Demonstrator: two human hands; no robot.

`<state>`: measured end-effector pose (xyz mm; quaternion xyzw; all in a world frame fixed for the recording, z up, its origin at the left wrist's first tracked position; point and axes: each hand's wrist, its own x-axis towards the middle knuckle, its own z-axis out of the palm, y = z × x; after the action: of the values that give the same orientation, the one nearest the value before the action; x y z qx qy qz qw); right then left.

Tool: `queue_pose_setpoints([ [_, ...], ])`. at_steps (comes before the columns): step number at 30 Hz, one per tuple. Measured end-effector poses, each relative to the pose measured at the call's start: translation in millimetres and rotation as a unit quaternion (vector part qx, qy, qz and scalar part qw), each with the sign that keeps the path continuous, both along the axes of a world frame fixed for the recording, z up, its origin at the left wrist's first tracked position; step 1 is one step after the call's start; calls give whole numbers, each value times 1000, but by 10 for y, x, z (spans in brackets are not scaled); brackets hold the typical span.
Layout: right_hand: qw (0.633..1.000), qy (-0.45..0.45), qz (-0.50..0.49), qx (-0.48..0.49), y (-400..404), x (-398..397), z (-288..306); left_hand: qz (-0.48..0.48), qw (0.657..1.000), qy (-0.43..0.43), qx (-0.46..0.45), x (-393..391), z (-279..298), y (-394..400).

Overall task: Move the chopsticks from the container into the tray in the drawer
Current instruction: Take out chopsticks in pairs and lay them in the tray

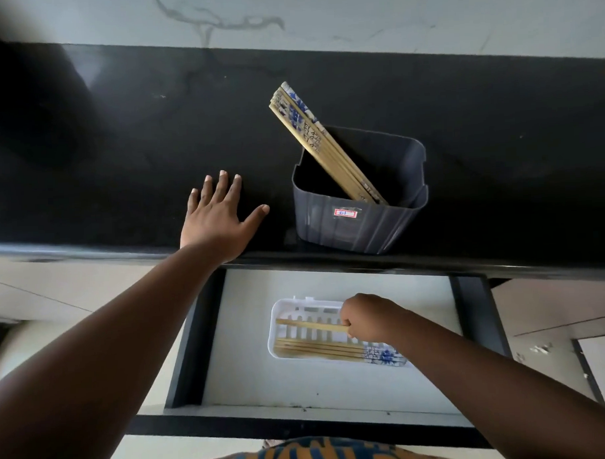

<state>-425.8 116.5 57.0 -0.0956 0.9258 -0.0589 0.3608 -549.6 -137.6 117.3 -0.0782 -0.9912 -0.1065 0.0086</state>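
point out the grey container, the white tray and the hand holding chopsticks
grey container (355, 224), head view, front wall
white tray (280, 307), head view, upper left rim
right hand (369, 316), head view, back of hand

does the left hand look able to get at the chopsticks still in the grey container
Probably yes: the left hand rests flat and empty on the black countertop beside the grey plastic container, whose wooden chopsticks lean out toward it, with nothing between.
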Motion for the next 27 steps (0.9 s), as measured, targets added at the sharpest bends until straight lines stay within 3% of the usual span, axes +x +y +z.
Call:
queue_pose_setpoints([
  [8,996,-2,77,44,-66,35,-197,7,1000,5,6,10,30,12],
  [18,997,68,38,-14,47,166,-310,3,1000,8,8,12,33,9],
  [24,996,70,55,9,77,287,-316,1,1000,9,10,1,14,1],
  [27,995,95,-8,-5,48,324,-185,0,1000,9,5,0,6,4],
])
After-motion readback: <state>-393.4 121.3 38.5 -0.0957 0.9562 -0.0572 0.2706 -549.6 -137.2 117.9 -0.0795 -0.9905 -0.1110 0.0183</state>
